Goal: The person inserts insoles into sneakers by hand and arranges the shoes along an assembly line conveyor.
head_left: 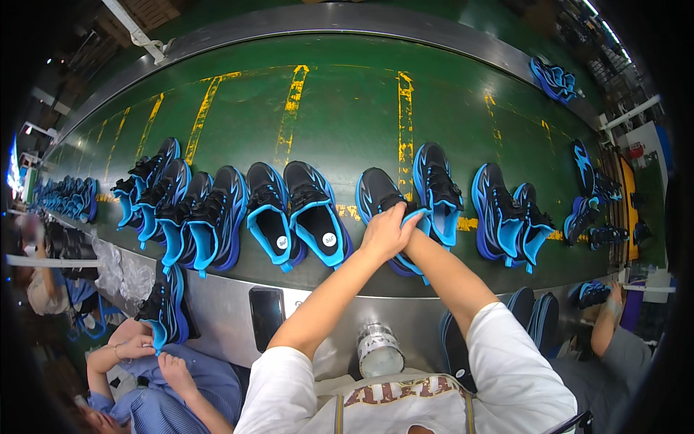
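A black and blue sports shoe (377, 192) lies on the green conveyor belt (340, 108) in front of me, its partner (438, 189) just to the right. My left hand (387, 231) lies over the near opening of the shoe with its fingers curled on the blue collar. My right hand (413, 230) meets it from the right at the same spot. It is mostly hidden under the left hand, so its grip does not show.
Several matching shoes line the belt: a pair (293, 213) to the left, another (510, 213) to the right. A dark phone (266, 315) and a metal can (379, 351) sit at the steel edge. A co-worker (155, 362) at lower left handles a shoe (165, 307); another person (614, 333) is at the right.
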Motion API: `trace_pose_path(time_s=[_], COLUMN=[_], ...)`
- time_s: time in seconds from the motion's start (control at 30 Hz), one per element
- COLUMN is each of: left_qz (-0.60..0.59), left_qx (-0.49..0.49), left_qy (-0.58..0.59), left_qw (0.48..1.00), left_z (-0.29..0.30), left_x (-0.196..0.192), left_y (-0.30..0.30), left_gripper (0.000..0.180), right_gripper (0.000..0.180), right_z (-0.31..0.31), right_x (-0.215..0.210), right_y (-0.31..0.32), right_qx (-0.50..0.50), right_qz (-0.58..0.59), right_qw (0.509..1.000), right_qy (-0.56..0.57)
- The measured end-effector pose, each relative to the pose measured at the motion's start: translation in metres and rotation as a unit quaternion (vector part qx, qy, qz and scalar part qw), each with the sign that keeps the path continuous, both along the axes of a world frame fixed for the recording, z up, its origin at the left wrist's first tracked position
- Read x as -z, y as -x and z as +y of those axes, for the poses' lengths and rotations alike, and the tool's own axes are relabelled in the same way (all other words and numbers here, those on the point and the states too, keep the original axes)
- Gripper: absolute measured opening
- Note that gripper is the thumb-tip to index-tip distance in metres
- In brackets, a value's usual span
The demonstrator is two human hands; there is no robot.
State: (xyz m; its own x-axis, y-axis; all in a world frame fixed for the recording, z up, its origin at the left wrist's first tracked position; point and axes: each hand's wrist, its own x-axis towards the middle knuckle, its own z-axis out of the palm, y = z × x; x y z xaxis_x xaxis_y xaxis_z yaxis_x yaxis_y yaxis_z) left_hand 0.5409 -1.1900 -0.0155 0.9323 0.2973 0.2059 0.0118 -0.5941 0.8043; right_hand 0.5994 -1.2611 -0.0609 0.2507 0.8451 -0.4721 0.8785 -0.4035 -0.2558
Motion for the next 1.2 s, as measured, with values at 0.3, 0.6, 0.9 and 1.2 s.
trace_pose_path(time_s=[0.3, 0.6, 0.9, 1.2], left_qz=[-0.061, -0.114, 0.004, -0.047], left_qx=[0.017, 0.032, -0.08, -0.132], left_qy=[-0.15, -0.201, -0.118, -0.077], left_qw=[0.987, 0.972, 0.99, 0.987], left_z=[0.0, -0.002, 0.009, 0.028], left_x=[0.009, 0.017, 0.004, -0.003], left_y=[0.0, 0.001, -0.003, -0.019], left_gripper=[0.04, 0.042, 0.038, 0.035], right_gripper=[0.03, 0.029, 0.027, 0.06], right_z=[0.02, 0.015, 0.006, -0.033], right_x=[0.018, 0.013, 0.001, -0.091], right_y=[-0.014, -0.015, -0.018, 0.009], right_qx=[0.017, 0.022, -0.017, -0.051], right_qz=[-0.009, -0.008, 0.005, 0.109], right_qw=[1.0, 1.0, 1.0, 0.97], right_qy=[-0.004, 0.005, 0.023, 0.211])
